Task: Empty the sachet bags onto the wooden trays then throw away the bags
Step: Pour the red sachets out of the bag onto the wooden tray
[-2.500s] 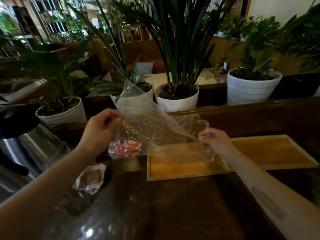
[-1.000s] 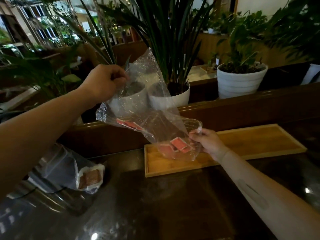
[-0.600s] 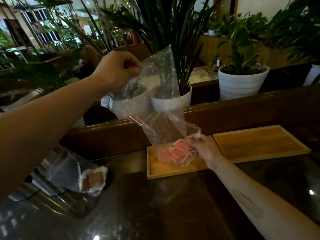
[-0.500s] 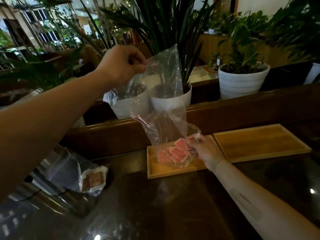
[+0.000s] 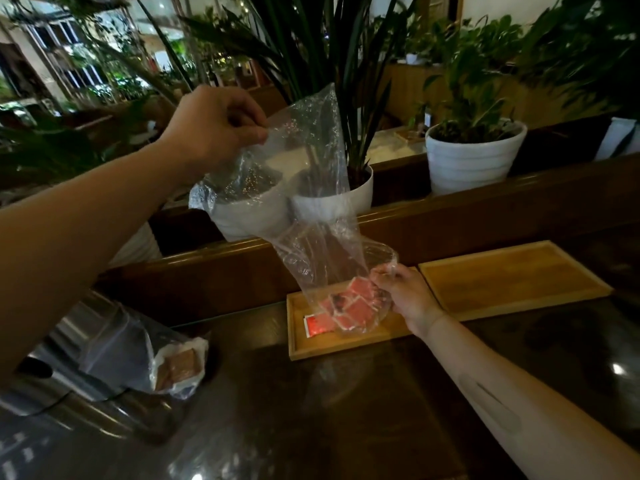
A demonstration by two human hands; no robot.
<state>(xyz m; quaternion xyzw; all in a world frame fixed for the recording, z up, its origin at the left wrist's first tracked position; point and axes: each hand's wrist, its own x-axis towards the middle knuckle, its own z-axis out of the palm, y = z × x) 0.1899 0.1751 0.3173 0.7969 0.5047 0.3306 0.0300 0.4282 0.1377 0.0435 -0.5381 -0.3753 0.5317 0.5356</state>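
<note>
Nearest, at 7 o'clock on the dark tabletop (image 5: 311, 410), a second clear bag (image 5: 145, 355) lay on its side w/ brown sachets (image 5: 178, 368) still inside, untouched, beside a shiny metal container (image 5: 62, 368).

Mid-frame, the right hand (image 5: 405, 296) pinched the low mouth end of the clear plastic bag (image 5: 311, 188), holding it just over the near wooden tray (image 5: 298, 341). Red sachets (image 5: 353, 306) were bunched at that mouth; one red sachet (image 5: 317, 323) looked already out on the tray at approx 9 o'clock of the pile.

Higher up, at 11 o'clock, the left hand (image 5: 214, 126) was clenched on the bag's closed end, lifted so the bag hung steeply down toward the tray.

Beyond, at 3 o'clock of the near tray, a second wooden tray (image 5: 512, 275) sat touching or just beside it, nothing in it. Further back: wooden ledge, white plant pots (image 5: 474, 154).

To do this step well, imo: keep the closed end high, loosen the right-hand pinch so the mouth gapes, give short shakes. Keep the mouth low & inside the tray rim so sachets don't skid onto the tabletop. Check creases for stuck sachets before binning the bag.
</note>
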